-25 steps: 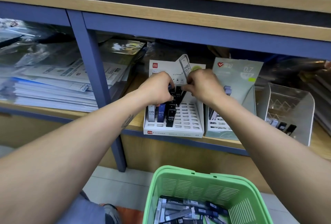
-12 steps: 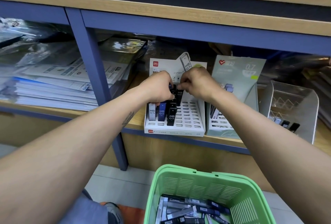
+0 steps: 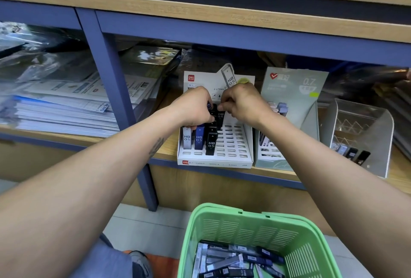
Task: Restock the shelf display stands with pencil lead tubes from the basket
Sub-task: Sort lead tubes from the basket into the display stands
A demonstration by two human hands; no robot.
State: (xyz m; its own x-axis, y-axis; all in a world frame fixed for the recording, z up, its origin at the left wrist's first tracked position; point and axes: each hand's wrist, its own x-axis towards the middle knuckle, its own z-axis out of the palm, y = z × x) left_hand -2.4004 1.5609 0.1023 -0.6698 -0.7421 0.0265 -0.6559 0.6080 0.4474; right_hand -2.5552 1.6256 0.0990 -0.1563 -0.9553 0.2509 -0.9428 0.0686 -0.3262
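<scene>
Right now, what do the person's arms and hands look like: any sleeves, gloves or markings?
Both forearms are bare, with no sleeves in view. The left hand and right hand wear no gloves, and no rings or watch show. A small dark tattoo marks the left forearm near the wrist. The right forearm shows no markings.

- The wooden shelf [image 3: 169, 151] is carrying the white display stand [image 3: 235, 155].
- A grey-green stand [image 3: 291, 104] is sitting just right of it, a clear stand [image 3: 364, 135] farther right.
- Stacked paper packs [image 3: 60, 108] are lying well left of it.
</scene>
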